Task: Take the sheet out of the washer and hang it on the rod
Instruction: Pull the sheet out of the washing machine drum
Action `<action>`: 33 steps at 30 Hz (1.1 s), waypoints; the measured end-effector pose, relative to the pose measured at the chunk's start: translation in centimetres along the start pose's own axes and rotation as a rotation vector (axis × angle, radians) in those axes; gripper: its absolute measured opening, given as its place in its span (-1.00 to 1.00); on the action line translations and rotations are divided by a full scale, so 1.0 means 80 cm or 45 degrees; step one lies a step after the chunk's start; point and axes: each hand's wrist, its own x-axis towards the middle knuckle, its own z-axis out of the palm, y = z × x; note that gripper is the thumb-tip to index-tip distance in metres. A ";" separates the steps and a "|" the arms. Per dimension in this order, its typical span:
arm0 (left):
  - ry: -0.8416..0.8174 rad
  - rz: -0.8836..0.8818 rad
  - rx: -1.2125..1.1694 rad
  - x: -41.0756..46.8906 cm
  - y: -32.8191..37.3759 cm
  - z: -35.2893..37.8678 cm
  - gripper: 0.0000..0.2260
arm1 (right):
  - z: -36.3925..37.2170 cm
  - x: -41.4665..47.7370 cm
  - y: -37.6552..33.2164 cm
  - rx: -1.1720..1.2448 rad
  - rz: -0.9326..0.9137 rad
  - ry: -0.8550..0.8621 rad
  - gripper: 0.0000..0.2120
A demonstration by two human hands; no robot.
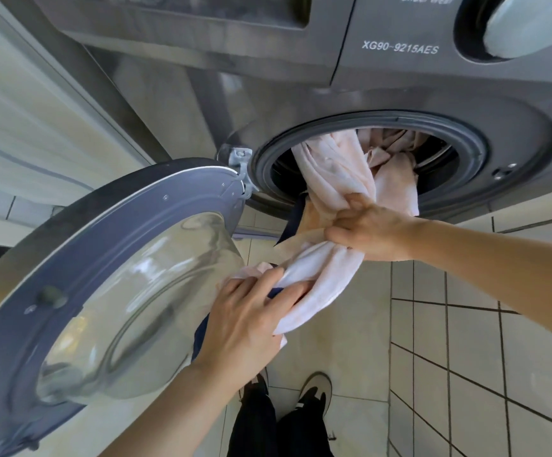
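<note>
1. Head view, surface and room: a floor (350, 351) of pale square tiles with dark grout lines is seen below. A pale panelled surface (20, 127) is seen at the left. Two dark shoes with light trim (315, 390) are planted on the tiles.
2. Head view, appliance: a grey front-loading washer (383, 90) marked "XG90-9215AES" is shown, with a round dial (531, 24) at the upper right. Its round glass door (70, 291) is swung fully open to the left on a metal hinge (240, 166).
3. Head view, task object: a pale pink sheet (334, 173) is drawn partly out through the grey door gasket (469, 143); the rest is bunched inside the drum. A dark blue cloth (296, 216) is glimpsed behind it.
4. Head view, grips: the twisted sheet is clenched in the right hand (370, 229) just below the opening. Its lower end is wrapped by the curled fingers of the left hand (248, 321), beside the door glass.
</note>
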 end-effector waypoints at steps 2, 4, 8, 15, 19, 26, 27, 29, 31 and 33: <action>0.003 -0.059 0.019 0.001 -0.003 -0.004 -0.41 | 0.004 -0.014 0.011 -0.073 0.053 0.172 -0.82; -0.025 -0.097 0.053 0.001 -0.004 -0.003 -0.38 | 0.003 -0.023 0.011 -0.163 0.173 0.285 -0.84; -0.114 -0.247 0.097 0.009 -0.003 0.000 -0.49 | -0.009 -0.019 -0.027 -0.307 0.434 0.334 -0.96; 0.014 -0.381 0.074 0.033 0.021 -0.019 -0.34 | -0.053 0.006 -0.117 -0.109 0.807 0.383 -0.74; 0.028 -0.253 0.106 0.035 0.044 -0.024 0.10 | -0.091 0.009 -0.130 0.246 0.846 0.431 -0.58; 0.133 -0.284 0.145 0.065 0.035 -0.038 -0.30 | -0.125 -0.015 -0.168 1.650 1.060 0.756 -0.43; 0.146 -0.249 0.166 0.065 0.031 -0.039 -0.37 | -0.122 -0.021 -0.171 1.708 1.027 0.773 -0.43; 0.196 -0.174 0.214 0.060 0.025 -0.037 -0.52 | -0.116 -0.031 -0.177 1.698 0.936 0.732 -0.45; 0.233 -0.131 0.233 0.055 0.025 -0.035 -0.64 | -0.110 -0.040 -0.178 1.593 0.847 0.670 -0.44; 0.272 -0.116 0.219 0.049 0.025 -0.035 -0.70 | -0.106 -0.045 -0.169 1.414 0.747 0.587 -0.39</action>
